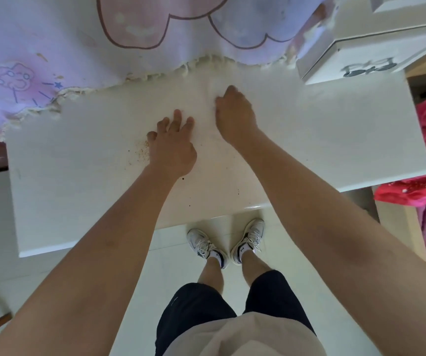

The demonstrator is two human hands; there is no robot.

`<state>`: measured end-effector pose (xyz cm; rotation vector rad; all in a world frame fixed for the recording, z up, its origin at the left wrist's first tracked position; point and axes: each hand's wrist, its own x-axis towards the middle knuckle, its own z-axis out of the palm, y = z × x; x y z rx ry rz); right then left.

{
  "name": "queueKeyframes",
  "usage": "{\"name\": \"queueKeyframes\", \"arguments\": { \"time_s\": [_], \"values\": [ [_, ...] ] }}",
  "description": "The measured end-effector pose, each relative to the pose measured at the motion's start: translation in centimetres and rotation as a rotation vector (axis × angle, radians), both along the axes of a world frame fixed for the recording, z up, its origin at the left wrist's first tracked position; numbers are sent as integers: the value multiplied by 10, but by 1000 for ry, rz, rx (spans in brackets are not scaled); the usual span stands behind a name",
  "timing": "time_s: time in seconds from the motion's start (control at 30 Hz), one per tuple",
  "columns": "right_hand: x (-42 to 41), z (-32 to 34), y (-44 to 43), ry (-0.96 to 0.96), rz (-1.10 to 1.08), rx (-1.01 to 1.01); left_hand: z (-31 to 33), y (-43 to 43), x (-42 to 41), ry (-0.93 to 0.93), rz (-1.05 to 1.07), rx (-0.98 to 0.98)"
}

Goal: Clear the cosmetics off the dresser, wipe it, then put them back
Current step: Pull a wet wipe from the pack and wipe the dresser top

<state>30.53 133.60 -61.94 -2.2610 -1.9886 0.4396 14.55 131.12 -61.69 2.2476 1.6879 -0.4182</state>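
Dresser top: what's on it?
The left hand and right hand, brown crumbs, a white drawer box. The purple cloth hides the back edge. Whatever lies under the hands is covered.

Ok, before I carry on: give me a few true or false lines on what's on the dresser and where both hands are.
1. Brown specks lie on the dresser by the left hand. True.
2. The left hand holds a bottle. False: it rests on the top with fingers spread, holding nothing.
3. A white drawer box stands at the dresser's far right corner. True.
4. The right hand hangs at the person's side. False: it is on the dresser with fingers curled; whether they hold anything is unclear.
5. The fabric at the far edge is green. False: it is lilac and pink.
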Motion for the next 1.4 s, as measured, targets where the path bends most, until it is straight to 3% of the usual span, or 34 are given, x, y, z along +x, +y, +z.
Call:
{"name": "queueKeyframes", "arguments": {
  "time_s": [0.07, 0.13, 0.3, 0.37, 0.43, 0.57, 0.63, 0.7, 0.77, 0.87, 0.97, 1.03, 1.1, 1.2, 1.3, 1.4],
  "values": [
    [-9, 9, -10, 110, 150, -51, 1, -2, -2, -1, -5, 1],
    [17, 18, -9, 228, 133, -5, 6, 0, -3, -50, -9, 26],
    [106, 14, 7, 108, -353, 90, 16, -8, -28, -141, 134, 229],
    [104, 5, 22, 23, -418, 43, 13, -16, -41, -127, 209, 218],
    [69, -3, 34, -60, -296, 19, 10, -25, -54, -107, 277, 207],
    [-32, -5, 29, -60, 215, -84, 5, -45, -73, -93, 417, 234],
    [-56, 5, 18, 90, 431, -201, 7, -54, -75, -95, 477, 220],
    [-45, 15, 9, 336, 460, -230, 10, -60, -72, -115, 537, 215],
    [-12, 20, -7, 467, 287, -60, 9, -72, -69, -130, 577, 226],
    [68, 8, -42, 407, -173, 240, 3, -91, -64, -167, 596, 242],
    [140, -8, -84, 233, -601, 233, -5, -107, -54, -175, 614, 248],
    [151, -20, -102, 45, -688, 129, -12, -113, -51, -164, 604, 249],
    [122, -29, -106, -72, -573, 78, -16, -113, -51, -160, 614, 259],
    [33, -31, -96, -17, -234, 83, -17, -112, -53, -154, 629, 246],
    [-55, -15, -96, 124, 54, 27, -13, -115, -56, -135, 591, 214],
    [-70, 0, -85, 362, 157, -36, -9, -114, -58, -113, 553, 202]
  ]
}}
